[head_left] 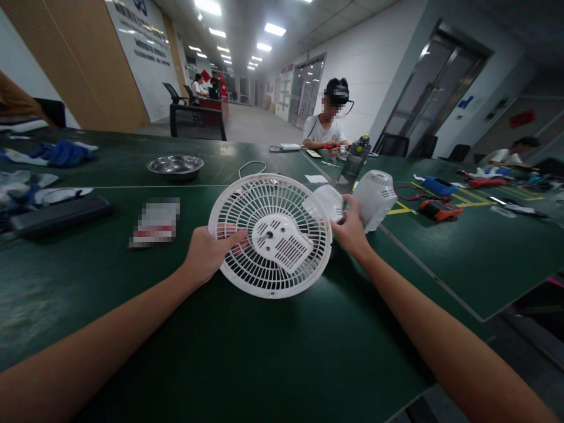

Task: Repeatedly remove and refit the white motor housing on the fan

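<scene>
A round white fan grille [273, 282], with a slotted motor mount at its middle, is held tilted above the green table. My left hand [207, 252] is closed around its left rim, the thumb lying over the ribs and the fingers behind. Just past the grille's right rim, my right hand [352, 232] is closed with its fingers curled against a white slotted plastic cover [330, 202], which is partly hidden behind the grille. Beyond that hand, a larger white plastic housing [376, 200] with vents stands on the table.
A steel bowl [175, 167] and a blurred packet [155, 223] lie left, near a dark case [61, 217]. A dark bottle [355, 158] stands beyond the housing. An orange meter [440, 210] and blue pouch [438, 185] lie right. A person [328, 123] sits opposite.
</scene>
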A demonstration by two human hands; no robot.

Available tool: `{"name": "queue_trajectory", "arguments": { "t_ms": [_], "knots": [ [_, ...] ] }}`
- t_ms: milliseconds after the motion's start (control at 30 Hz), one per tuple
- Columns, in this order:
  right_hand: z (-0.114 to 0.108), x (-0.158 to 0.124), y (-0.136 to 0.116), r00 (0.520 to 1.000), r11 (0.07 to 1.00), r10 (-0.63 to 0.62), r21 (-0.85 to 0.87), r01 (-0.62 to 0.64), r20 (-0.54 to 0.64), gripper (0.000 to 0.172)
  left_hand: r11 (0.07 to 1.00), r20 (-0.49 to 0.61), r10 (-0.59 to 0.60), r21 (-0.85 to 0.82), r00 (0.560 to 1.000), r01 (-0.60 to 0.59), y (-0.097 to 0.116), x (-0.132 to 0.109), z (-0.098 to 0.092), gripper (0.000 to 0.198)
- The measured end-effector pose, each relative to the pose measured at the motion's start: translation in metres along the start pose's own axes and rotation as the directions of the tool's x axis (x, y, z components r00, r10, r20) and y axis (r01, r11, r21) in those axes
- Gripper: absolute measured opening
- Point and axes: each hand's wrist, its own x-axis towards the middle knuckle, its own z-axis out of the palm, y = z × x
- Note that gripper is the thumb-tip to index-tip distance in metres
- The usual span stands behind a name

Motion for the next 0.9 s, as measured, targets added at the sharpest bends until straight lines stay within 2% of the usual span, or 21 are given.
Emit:
{"name": "queue_trajectory", "arguments": {
  "t_ms": [33, 100, 133, 233, 300, 367, 400, 467, 500, 533, 633, 667, 733, 800, 900],
  "knots": [
    [-0.009, 0.004, 0.008, 0.996, 0.988, -0.017, -0.157, 0.004, -0.082, 0.084, 1.0, -0.017, -0.029, -0.001, 0.999, 0.029, 0.0, 0.001, 0.0, 0.023],
    [-0.023, 0.01, 0.021, 0.989, 0.916, -0.078, -0.401, 0.02, -0.127, 0.08, 0.996, -0.06, -0.09, -0.006, 0.994, 0.09, 0.0, 0.002, 0.002, 0.02],
    [-0.028, 0.011, 0.025, 0.99, 0.878, -0.092, -0.478, 0.029, -0.11, 0.078, 0.994, -0.079, -0.113, -0.009, 0.99, 0.113, 0.001, 0.003, 0.003, 0.018],
    [-0.033, 0.014, 0.03, 0.994, 0.814, -0.093, -0.579, 0.047, -0.05, 0.071, 0.987, -0.091, -0.159, -0.02, 0.983, 0.158, 0.004, 0.003, 0.004, 0.017],
    [-0.037, 0.016, 0.028, 0.987, 0.788, -0.154, -0.609, 0.089, -0.055, 0.06, 0.984, -0.069, -0.176, -0.033, 0.982, 0.174, 0.005, 0.002, 0.004, 0.017],
    [-0.046, 0.019, 0.023, 0.949, 0.751, -0.278, -0.65, 0.117, -0.149, 0.052, 0.983, -0.058, -0.177, -0.058, 0.982, 0.174, 0.006, 0.002, 0.003, 0.016],
    [-0.052, 0.021, 0.022, 0.911, 0.734, -0.34, -0.671, 0.103, -0.232, 0.052, 0.982, -0.059, -0.178, -0.07, 0.982, 0.173, 0.005, 0.002, 0.003, 0.016],
    [-0.067, 0.024, 0.025, 0.819, 0.735, -0.403, -0.678, 0.024, -0.408, 0.062, 0.98, -0.075, -0.19, -0.08, 0.979, 0.184, 0.005, 0.002, 0.003, 0.016],
    [-0.073, 0.026, 0.029, 0.79, 0.758, -0.39, -0.653, -0.017, -0.474, 0.07, 0.978, -0.08, -0.197, -0.08, 0.977, 0.191, 0.005, 0.002, 0.003, 0.017],
    [-0.079, 0.028, 0.035, 0.788, 0.793, -0.343, -0.607, -0.048, -0.511, 0.079, 0.977, -0.076, -0.203, -0.077, 0.976, 0.197, 0.005, 0.002, 0.003, 0.017],
    [-0.088, 0.031, 0.059, 0.867, 0.908, -0.042, -0.381, -0.174, -0.497, 0.1, 0.98, -0.053, -0.19, -0.075, 0.98, 0.186, 0.004, 0.003, 0.003, 0.018],
    [-0.089, 0.031, 0.067, 0.876, 0.916, 0.068, -0.319, -0.245, -0.478, 0.105, 0.981, -0.049, -0.182, -0.079, 0.982, 0.178, 0.004, 0.003, 0.002, 0.018],
    [-0.087, 0.031, 0.08, 0.859, 0.895, 0.225, -0.252, -0.369, -0.46, 0.111, 0.981, -0.048, -0.178, -0.081, 0.983, 0.174, 0.003, 0.003, 0.002, 0.017],
    [-0.084, 0.031, 0.086, 0.835, 0.871, 0.279, -0.241, -0.428, -0.474, 0.111, 0.981, -0.043, -0.183, -0.077, 0.982, 0.179, 0.003, 0.003, 0.002, 0.017],
    [-0.081, 0.032, 0.082, 0.804, 0.867, 0.263, -0.235, -0.44, -0.534, 0.104, 0.978, -0.041, -0.191, -0.09, 0.981, 0.187, 0.003, 0.002, 0.002, 0.018]
  ]
}}
